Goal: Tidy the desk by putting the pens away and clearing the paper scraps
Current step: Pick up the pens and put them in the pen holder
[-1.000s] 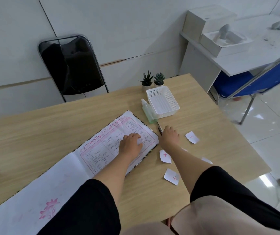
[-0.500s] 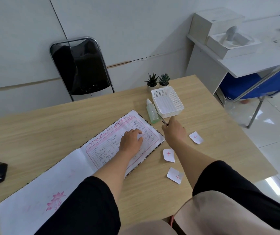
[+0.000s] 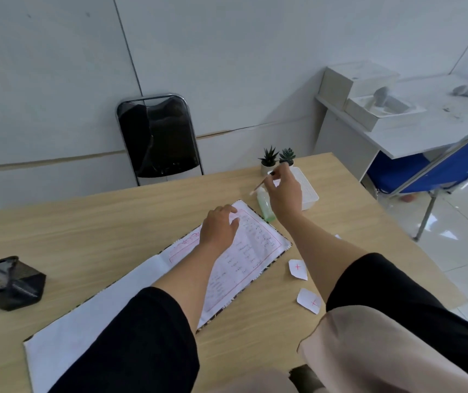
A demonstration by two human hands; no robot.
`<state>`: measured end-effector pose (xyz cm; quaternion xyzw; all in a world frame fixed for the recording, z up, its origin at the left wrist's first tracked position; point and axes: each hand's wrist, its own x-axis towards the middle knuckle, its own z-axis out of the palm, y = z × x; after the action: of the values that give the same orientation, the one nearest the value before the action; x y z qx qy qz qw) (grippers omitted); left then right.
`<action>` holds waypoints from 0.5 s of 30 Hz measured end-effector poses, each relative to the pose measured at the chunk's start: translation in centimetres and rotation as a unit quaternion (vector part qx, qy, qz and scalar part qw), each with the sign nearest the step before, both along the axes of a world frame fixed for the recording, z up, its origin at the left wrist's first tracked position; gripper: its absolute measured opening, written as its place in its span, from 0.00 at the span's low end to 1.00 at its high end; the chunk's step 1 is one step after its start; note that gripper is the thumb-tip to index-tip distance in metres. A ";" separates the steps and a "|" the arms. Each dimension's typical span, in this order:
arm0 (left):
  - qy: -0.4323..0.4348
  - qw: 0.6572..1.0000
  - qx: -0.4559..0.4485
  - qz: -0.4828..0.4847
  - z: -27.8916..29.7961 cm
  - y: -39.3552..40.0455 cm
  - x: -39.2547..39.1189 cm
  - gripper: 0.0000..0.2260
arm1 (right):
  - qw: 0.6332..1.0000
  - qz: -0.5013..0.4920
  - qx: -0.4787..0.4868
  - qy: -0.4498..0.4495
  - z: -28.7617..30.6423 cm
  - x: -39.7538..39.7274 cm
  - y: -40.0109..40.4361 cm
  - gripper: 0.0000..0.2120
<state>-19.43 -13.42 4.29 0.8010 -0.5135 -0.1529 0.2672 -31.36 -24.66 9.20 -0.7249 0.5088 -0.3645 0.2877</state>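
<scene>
My right hand [image 3: 284, 191] is raised above the desk, pinching a thin pen [image 3: 259, 187] that slants down to the left, just in front of the white basket [image 3: 309, 191]. Resting flat on the open notebook [image 3: 235, 259], my left hand [image 3: 218, 226] has its fingers spread and holds nothing. Two white paper scraps marked with red crosses lie on the wooden desk right of the notebook: one [image 3: 298, 268] nearer the book, another [image 3: 309, 301] by the front edge. A third scrap [image 3: 337, 236] peeks out behind my right forearm. A black mesh pen holder [image 3: 9, 282] stands at the far left.
A small green bottle [image 3: 265, 207] stands between the notebook and the basket. Two little potted succulents [image 3: 276, 160] sit at the desk's back edge. A black folding chair [image 3: 157, 137] faces the far side. At the right are a blue chair [image 3: 451, 168] and a white side table [image 3: 425, 131].
My right hand picked the pen up off the desk and lifted it in front of the basket. The view shifted left, bringing the pen holder into sight. My left hand stayed on the notebook.
</scene>
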 end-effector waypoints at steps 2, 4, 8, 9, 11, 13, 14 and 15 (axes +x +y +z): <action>-0.009 1.000 -0.013 0.000 0.9 1.5 1.7 0.14 | 0.998 0.004 0.031 -0.056 1.1 2.4 1.7 0.07; -0.018 1.000 -0.019 0.014 1.9 3.2 3.8 0.13 | 0.993 0.010 0.058 -0.107 2.1 5.1 3.6 0.05; -0.032 0.998 -0.027 0.048 3.5 6.6 8.2 0.13 | 0.985 0.023 0.091 -0.148 3.8 10.1 7.3 0.05; -0.032 0.997 -0.033 0.061 3.9 7.7 9.6 0.13 | 0.982 0.034 0.098 -0.157 4.2 11.5 8.4 0.05; -0.027 0.995 -0.042 0.086 4.5 9.3 11.7 0.13 | 0.977 0.058 0.108 -0.176 4.9 13.9 10.2 0.05; -0.017 0.992 -0.046 0.114 5.0 11.3 14.3 0.13 | 0.973 0.082 0.118 -0.183 5.3 16.7 12.4 0.05; -0.009 0.990 -0.044 0.131 5.2 12.4 15.6 0.12 | 0.971 0.094 0.123 -0.184 5.5 18.2 13.6 0.05; 0.000 0.989 -0.042 0.144 5.4 13.3 16.8 0.12 | 0.969 0.101 0.130 -0.184 5.7 19.6 14.7 0.05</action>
<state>-2.62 -0.08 9.67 0.8547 -0.3988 -0.0906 0.3197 -11.80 -10.00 14.94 -0.6495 0.4139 -0.3916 0.5035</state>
